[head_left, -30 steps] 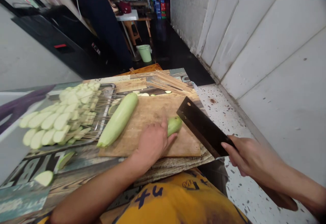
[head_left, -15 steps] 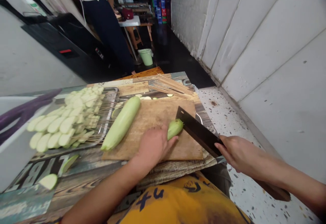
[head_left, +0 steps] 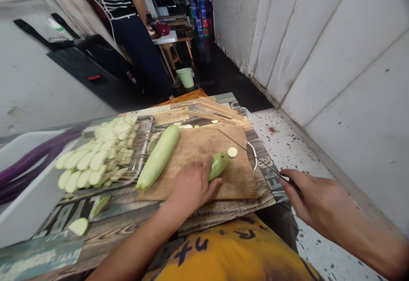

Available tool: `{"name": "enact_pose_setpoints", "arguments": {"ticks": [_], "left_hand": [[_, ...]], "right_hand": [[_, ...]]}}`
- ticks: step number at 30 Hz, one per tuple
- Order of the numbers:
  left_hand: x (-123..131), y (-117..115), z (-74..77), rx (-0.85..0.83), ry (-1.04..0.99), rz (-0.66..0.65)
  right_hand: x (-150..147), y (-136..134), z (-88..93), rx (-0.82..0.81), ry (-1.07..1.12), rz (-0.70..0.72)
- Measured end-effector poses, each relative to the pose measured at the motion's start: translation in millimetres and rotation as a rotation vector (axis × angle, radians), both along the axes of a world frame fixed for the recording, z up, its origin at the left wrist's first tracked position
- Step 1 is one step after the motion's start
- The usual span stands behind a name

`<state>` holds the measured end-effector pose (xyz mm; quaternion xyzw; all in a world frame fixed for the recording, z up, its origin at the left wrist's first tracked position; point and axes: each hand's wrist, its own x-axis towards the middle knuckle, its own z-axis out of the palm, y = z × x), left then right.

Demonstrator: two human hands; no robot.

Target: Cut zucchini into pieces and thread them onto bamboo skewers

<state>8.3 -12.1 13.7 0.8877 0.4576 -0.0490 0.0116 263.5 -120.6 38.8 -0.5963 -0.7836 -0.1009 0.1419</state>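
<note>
My left hand (head_left: 194, 181) is wrapped over a green zucchini (head_left: 219, 164), pressing it onto the wooden cutting board (head_left: 191, 149). Only the zucchini's right end shows past my fingers. Beside that end lies a small round slice (head_left: 232, 152). My right hand (head_left: 315, 198) grips a cleaver (head_left: 260, 161), its blade seen nearly edge-on above the board's right side; my fingers hide the handle. A whole pale zucchini (head_left: 159, 156) rests along the board's left edge.
Left of the board, a metal tray (head_left: 147, 144) holds skewered zucchini slices (head_left: 96, 157). A white bin (head_left: 19, 225) contains purple eggplants (head_left: 38, 157). Bamboo skewers (head_left: 214, 110) lie at the back. Cut pieces (head_left: 79, 227) sit near left. A person (head_left: 128, 29) stands beyond.
The cleaver has shifted from the zucchini's end and turned edge-on. A round slice now lies off that end. My left hand still holds the zucchini. The view has tilted slightly.
</note>
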Motion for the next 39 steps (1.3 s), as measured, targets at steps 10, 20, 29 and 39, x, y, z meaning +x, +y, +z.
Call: {"name": "enact_pose_setpoints", "arguments": {"ticks": [10,20,29,39], "left_hand": [[-3.6,2.8,-9.4,-0.05,-0.162,0.033],[-6.1,1.0,-11.1,-0.102,-0.286,0.113],[-1.9,0.6,-9.0,-0.094,-0.24,0.12],[-2.5,-0.4,-11.1,-0.076,-0.267,0.124]], "right_hand": [[-6.4,-27.2,-21.0,0.092,-0.291,0.163],[-12.6,-30.6,-29.8,0.063,-0.315,0.169],[-12.1,-28.9,-32.2,0.052,-0.329,0.163],[-13.9,-27.6,-25.6,0.027,-0.386,0.159]]}}
